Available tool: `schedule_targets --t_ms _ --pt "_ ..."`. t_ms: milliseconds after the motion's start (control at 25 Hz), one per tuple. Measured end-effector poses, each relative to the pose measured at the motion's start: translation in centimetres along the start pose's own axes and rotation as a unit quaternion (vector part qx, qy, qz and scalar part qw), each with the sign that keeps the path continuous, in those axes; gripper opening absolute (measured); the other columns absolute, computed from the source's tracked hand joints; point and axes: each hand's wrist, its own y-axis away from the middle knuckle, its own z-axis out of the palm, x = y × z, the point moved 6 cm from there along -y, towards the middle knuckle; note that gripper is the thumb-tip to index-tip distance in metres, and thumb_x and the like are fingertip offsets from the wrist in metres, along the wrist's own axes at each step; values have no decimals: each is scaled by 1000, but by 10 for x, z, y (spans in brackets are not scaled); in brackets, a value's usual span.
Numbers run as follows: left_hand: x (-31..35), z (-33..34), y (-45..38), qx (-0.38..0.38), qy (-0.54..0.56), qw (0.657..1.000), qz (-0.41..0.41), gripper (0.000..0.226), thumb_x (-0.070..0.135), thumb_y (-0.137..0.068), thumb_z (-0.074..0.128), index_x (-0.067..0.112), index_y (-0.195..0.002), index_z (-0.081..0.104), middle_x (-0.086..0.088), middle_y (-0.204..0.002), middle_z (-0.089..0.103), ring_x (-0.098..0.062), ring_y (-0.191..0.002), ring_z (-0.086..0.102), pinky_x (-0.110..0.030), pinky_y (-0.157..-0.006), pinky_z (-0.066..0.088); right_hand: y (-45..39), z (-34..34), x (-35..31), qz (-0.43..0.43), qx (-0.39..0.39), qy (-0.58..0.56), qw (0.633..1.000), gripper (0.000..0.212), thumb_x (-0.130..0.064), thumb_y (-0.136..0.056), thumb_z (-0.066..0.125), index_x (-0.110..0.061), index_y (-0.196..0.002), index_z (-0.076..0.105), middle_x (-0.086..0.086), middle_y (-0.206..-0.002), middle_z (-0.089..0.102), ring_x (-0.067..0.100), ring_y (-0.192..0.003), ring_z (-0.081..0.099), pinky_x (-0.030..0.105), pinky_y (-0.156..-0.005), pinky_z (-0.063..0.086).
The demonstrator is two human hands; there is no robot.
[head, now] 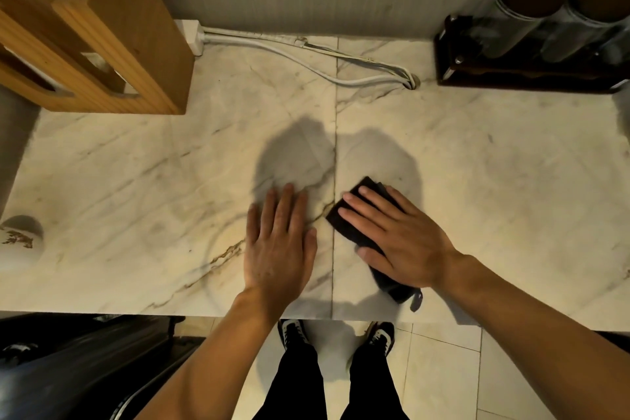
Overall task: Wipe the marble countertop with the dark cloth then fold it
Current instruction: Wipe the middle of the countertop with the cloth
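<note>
The dark cloth (344,225) lies folded into a narrow strip on the marble countertop (136,181), near the front edge and right of the seam. My right hand (399,239) rests flat on top of it, fingers spread, covering its middle; both ends of the cloth stick out, and a small loop hangs at the near end. My left hand (279,245) lies flat on the bare marble just left of the seam, fingers together, holding nothing.
A wooden rack (102,37) stands at the back left. White cables (306,58) run along the wall into a hole. A dark tray with two lidded jars (531,17) sits at the back right. A white cup (20,239) is at the left edge.
</note>
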Motion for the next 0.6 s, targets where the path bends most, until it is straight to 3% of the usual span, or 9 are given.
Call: schedule_targets --t_ms 280,600 --pt "0 5 -2 -28 -39 999 -9 60 41 -96 27 16 -150 27 -8 -158 25 -29 -146 16 -53 -115 18 -49 -10 32 123 25 -14 992 63 -49 -94 32 -22 -150 24 0 -159 23 20 -147 13 46 -118 13" --pt "1 -1 -4 13 -19 1000 -1 57 36 -93 39 14 -145 39 -9 -155 34 -30 -145 22 -54 -114 21 -91 -15 73 291 53 -64 953 67 -52 -92 21 -25 -152 9 -1 -162 7 19 -148 1 44 -119 -2"
